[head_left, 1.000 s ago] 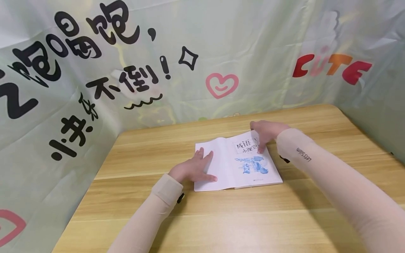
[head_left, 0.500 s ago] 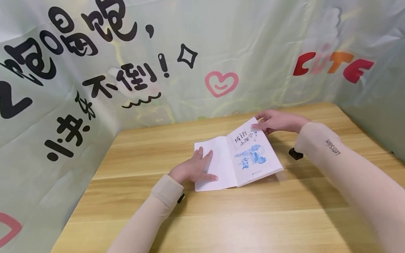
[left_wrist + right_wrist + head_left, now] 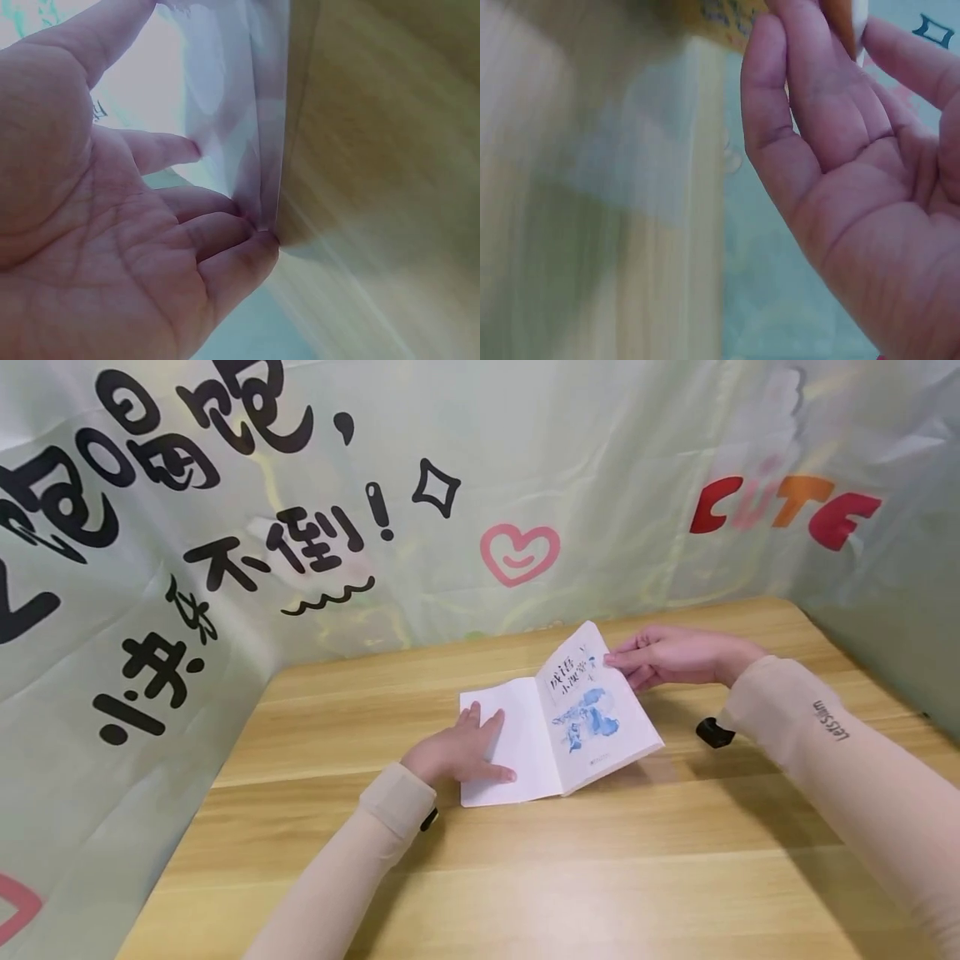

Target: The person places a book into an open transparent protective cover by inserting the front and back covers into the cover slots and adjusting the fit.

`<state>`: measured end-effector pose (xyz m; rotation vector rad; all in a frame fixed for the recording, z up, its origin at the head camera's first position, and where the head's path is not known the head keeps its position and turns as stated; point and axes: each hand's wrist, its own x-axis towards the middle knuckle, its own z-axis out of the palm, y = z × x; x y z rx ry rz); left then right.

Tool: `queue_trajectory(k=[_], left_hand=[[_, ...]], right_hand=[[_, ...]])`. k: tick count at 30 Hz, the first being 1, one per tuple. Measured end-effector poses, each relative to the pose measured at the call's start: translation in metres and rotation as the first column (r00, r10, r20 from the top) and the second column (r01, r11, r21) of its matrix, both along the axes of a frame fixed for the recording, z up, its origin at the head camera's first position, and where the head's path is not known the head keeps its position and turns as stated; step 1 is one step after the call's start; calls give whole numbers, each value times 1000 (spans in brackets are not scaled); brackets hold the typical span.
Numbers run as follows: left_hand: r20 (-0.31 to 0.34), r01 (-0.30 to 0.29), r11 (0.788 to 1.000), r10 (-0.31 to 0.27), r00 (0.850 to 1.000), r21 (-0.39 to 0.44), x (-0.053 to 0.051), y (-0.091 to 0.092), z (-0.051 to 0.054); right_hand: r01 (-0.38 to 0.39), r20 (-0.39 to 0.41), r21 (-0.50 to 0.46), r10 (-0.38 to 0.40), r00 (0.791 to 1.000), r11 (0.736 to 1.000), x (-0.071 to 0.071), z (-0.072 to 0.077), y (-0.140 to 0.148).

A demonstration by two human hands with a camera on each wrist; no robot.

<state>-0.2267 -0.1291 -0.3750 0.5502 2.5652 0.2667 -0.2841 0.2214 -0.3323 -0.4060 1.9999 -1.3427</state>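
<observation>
A white paperback book (image 3: 600, 743) lies open on the table, with black Chinese lettering and a blue figure drawing on its right-hand page. That right half is tilted up off the wood, while the blank left page stays low. My left hand (image 3: 461, 752) rests on the left page with fingers spread; in the left wrist view its fingertips (image 3: 244, 251) touch the paper near the edge. At the outer edge of the raised half, my right hand (image 3: 671, 657) pinches the book between thumb and fingers. An orange-brown cover (image 3: 731, 26) shows beyond those fingers in the right wrist view.
The wooden table (image 3: 480, 885) extends around the book on every side. Behind it hangs a pale green cloth (image 3: 600, 460) printed with dark characters, a pink heart and coloured letters. A black wrist device (image 3: 715, 732) sits under the right sleeve.
My right hand has gone from lying over the printed page to gripping its outer edge, and the book's right half has risen and tilted leftward. My left hand has stayed on the left page.
</observation>
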Motion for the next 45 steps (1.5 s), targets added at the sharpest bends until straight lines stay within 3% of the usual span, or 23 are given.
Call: queue_trajectory(k=[9,14,17,22,24,26,30,36,38,40,43,45], left_hand=[[-18,-11,1000,11,1000,0,-6,0,2],[-30,-21,1000,21,999,-3,-9,0,0],[-102,-5,1000,6,995,15,-10,1,-1],[-258,23,996,0,966,85,-10,3,-3],[-268,26,992,7,963,120,-11,4,-3],[-242,20,982,26,970,188,-12,5,-2],[-120,-54,932,104,987,359,-17,1,0],[-13,-137,879,161,987,457,-19,-16,0],[38,-174,848,180,983,501,-19,-20,0],[116,-237,796,208,971,557,-19,-22,1],[260,-359,691,248,933,627,-18,-23,2],[335,-417,633,253,908,652,-18,-23,2]], right_hand=[[86,-83,-18,-87,993,996,1,15,-32],[151,-123,-22,-152,981,988,0,17,-49],[179,-145,-23,-181,973,984,2,16,-58],[207,-182,-28,-209,961,978,3,14,-73],[221,-188,-32,-223,956,975,3,12,-78],[237,-185,-33,-239,953,971,3,11,-83],[254,-172,-28,-254,952,967,2,9,-93],[268,-168,-12,-266,949,963,2,7,-110],[278,-169,-4,-274,947,961,2,7,-114],[290,-176,4,-285,942,957,2,5,-118],[294,-187,11,-287,940,956,3,3,-125],[289,-197,15,-280,939,957,5,1,-130]])
